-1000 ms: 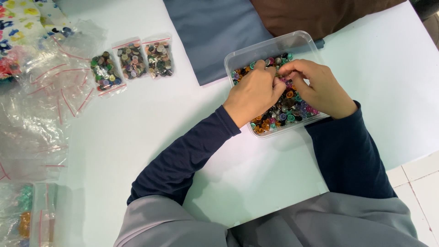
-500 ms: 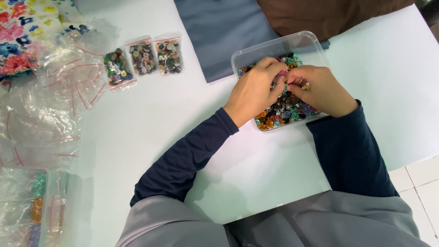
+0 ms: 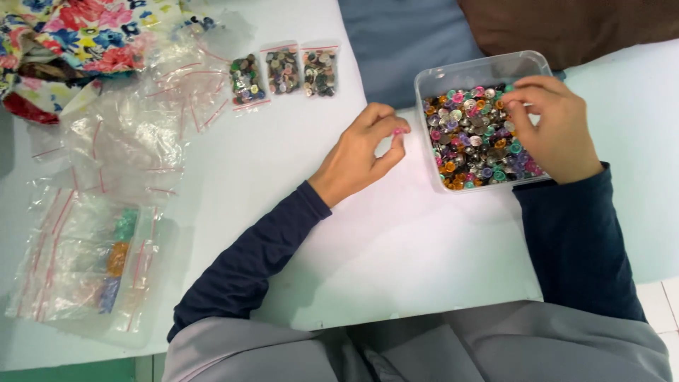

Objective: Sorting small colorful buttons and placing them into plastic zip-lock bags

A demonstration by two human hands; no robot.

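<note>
Our left hand [image 3: 361, 152] pinches a pink button [image 3: 397, 131] just left of the tub [image 3: 481, 71] near the desk's far edge; our right hand [image 3: 555, 127] has fingertips pressed together over its buttons [image 3: 470, 145]

left hand [image 3: 361, 152] pinching pink button [image 3: 397, 131], right hand [image 3: 555, 127] in button tub [image 3: 438, 74]

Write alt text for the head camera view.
The left hand pinches a small pink button beside a clear tub of mixed buttons, where the right hand picks. Three filled bags lie on the white table.
</note>
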